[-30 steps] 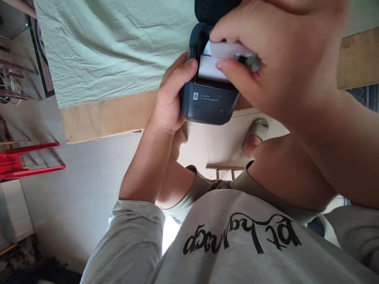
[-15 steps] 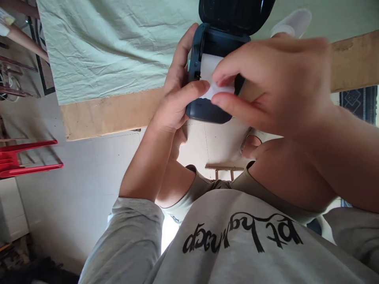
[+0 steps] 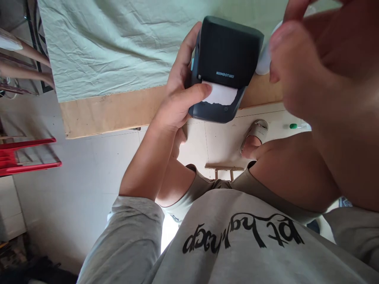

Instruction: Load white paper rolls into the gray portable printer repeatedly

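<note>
My left hand (image 3: 183, 88) is closed around a dark label printer (image 3: 231, 49) marked NIIMBOT, held above the table's front edge. Its lid is down. White label paper (image 3: 220, 94) comes out under the lid with a ragged front edge, and my left thumb presses on the paper's left side. At the upper right, my right hand (image 3: 308, 63) is raised away from the printer. It is blurred, its fingers loosely bent and apart, with nothing visible in them. A pale rounded object (image 3: 263, 59) shows partly behind it; what it is I cannot tell.
A light green cloth (image 3: 112, 47) covers the table, whose wooden front edge (image 3: 112, 112) runs below it. On the left stands a red plastic stool (image 3: 29, 157). Another person's limbs (image 3: 32, 63) show at the far left. A green-capped item (image 3: 293, 126) lies on the floor.
The printer's lid has swung from open to closed over the paper roll. My right hand has left the paper and moved up and right. My left hand has kept its hold.
</note>
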`<act>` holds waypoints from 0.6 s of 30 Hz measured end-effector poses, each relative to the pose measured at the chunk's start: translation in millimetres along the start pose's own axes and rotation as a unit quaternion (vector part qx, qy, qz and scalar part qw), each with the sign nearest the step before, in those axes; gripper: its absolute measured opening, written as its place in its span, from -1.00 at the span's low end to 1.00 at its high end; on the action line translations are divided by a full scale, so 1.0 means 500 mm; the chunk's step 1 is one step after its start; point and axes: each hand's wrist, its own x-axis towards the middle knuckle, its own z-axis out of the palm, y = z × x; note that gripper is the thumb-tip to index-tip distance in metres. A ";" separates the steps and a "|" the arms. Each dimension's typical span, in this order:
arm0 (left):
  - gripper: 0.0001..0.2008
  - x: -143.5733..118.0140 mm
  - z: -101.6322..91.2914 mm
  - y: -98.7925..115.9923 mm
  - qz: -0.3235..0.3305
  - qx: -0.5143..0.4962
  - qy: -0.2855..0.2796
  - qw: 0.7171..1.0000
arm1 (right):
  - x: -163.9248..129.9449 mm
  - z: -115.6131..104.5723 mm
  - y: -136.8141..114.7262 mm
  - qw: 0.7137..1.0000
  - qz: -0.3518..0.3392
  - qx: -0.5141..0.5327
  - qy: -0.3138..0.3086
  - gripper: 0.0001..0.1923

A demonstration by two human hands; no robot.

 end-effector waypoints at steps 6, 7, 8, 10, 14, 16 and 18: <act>-0.50 0.025 -0.020 -0.023 0.033 -0.026 -0.021 0.999 | -0.010 0.013 0.013 0.994 -0.056 -0.087 -0.020 -0.65; -0.53 0.024 -0.020 -0.022 0.037 -0.033 -0.023 0.998 | -0.010 0.016 0.015 0.995 -0.044 -0.091 -0.019 -0.61; -0.57 0.021 -0.018 -0.018 0.037 -0.041 -0.022 0.998 | -0.011 0.018 0.016 0.995 -0.028 -0.091 -0.019 -0.59; -0.64 0.012 -0.011 -0.009 0.021 -0.050 -0.014 0.998 | -0.010 0.022 0.015 0.997 0.016 -0.078 -0.024 -0.57; -0.89 -0.001 0.008 0.008 -0.037 -0.036 0.031 0.998 | -0.004 0.025 0.016 0.988 0.123 -0.037 -0.088 -0.52; -0.91 -0.001 0.015 0.012 -0.055 -0.011 0.056 0.997 | 0.001 0.025 0.020 0.980 0.151 -0.037 -0.121 -0.50; -0.90 0.003 0.015 0.012 -0.065 -0.003 0.071 0.995 | 0.005 0.024 0.025 0.977 0.157 -0.047 -0.134 -0.49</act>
